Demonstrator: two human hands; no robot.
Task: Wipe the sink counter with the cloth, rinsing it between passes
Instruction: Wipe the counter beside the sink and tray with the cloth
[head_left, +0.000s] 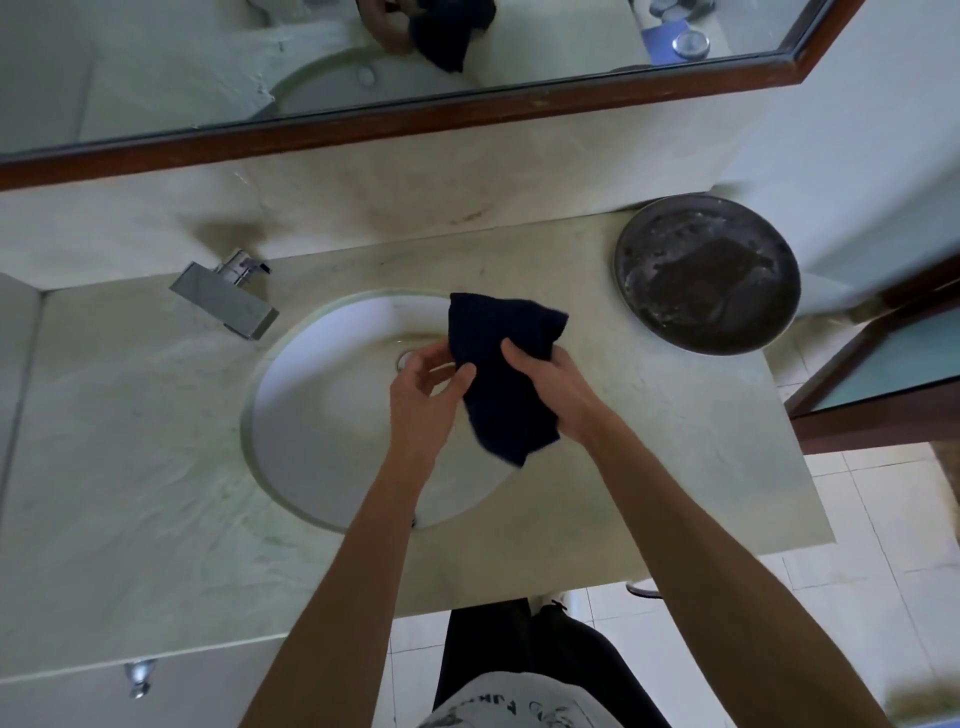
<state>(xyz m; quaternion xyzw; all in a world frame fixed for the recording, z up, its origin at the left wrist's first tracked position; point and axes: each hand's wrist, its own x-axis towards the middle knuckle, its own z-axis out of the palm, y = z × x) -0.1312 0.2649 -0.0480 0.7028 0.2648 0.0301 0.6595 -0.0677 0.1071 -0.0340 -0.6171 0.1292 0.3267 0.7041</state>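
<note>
While both hands are hovering over the white sink (311, 415), the right hand (550, 387) is gripping the dark cloth (501, 374) and the left hand (426, 389) is pinching its edge; a dark round dish (707, 273) is sitting on the marble surface (130, 441) beside the chrome tap (226, 293).

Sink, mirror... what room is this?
Most likely a bathroom: a round sink set in a stone counter, a tap beside it, and a mirror on the wall above.
</note>
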